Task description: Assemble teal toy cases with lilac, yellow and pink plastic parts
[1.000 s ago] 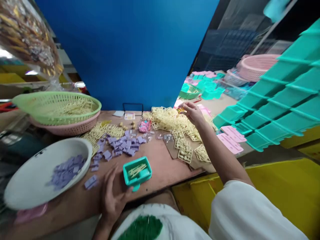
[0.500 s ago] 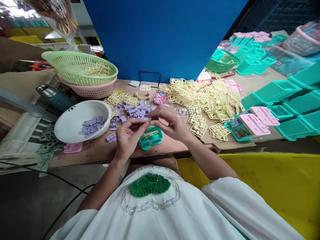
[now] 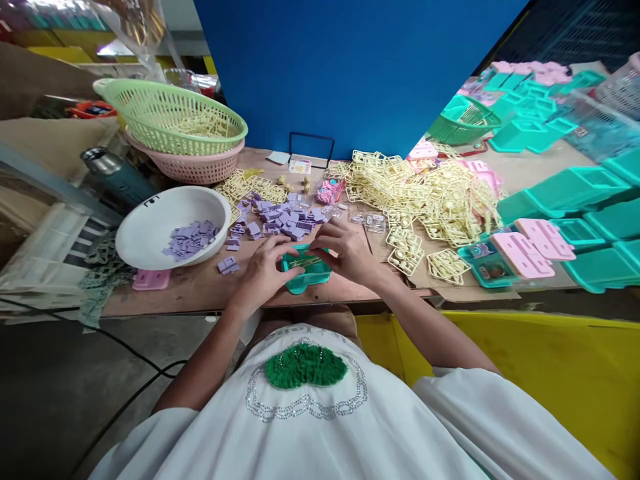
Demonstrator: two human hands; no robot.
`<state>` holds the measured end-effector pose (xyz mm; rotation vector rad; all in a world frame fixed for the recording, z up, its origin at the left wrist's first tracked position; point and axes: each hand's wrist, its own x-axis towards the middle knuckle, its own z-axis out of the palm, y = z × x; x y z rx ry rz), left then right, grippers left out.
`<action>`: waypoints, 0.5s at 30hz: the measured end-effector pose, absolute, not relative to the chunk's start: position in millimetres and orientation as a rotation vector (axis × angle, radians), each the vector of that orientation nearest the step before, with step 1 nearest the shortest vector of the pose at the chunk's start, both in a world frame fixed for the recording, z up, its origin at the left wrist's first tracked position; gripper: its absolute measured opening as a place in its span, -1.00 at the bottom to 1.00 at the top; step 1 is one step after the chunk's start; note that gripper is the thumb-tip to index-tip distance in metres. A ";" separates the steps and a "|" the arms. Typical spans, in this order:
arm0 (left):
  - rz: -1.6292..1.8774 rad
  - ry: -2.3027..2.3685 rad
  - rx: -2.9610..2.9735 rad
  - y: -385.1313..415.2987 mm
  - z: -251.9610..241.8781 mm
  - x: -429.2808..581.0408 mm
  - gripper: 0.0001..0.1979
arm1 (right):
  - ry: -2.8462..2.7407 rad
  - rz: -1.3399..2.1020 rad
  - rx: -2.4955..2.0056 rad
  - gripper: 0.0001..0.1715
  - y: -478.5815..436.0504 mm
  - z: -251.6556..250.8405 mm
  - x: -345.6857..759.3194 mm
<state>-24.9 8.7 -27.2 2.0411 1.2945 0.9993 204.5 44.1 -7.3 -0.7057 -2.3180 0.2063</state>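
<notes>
A small teal tray (image 3: 306,272) with thin cream sticks in it sits at the near edge of the wooden table (image 3: 200,290). My left hand (image 3: 264,271) curls against the tray's left side, fingers bent onto its rim. My right hand (image 3: 347,253) rests over the tray's right side, fingertips pinched together above it; what they pinch is too small to make out. Loose purple pieces (image 3: 280,219) lie just beyond the tray.
A white bowl (image 3: 150,230) with purple pieces stands at the left, behind it a green basket (image 3: 173,117) stacked in a pink one. A heap of cream plastic frames (image 3: 430,200) covers the right. Teal boxes (image 3: 570,190) and pink lids (image 3: 530,247) lie farther right. A blue wall stands behind.
My right hand came back from the cream frames with a small piece. Both hands met above the teal tray, then lowered onto it. The camera view tilted down and left.
</notes>
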 end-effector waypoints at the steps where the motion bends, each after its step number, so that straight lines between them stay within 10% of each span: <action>1: 0.971 1.299 2.042 10.1 -26.5 -24.7 -0.79 | -2.343 0.194 -0.714 -0.78 45.7 -10.9 203.0; 15: 0.929 1.280 2.076 25.0 -29.3 -23.6 -0.84 | -2.161 0.296 -0.925 -0.71 87.9 1.6 230.5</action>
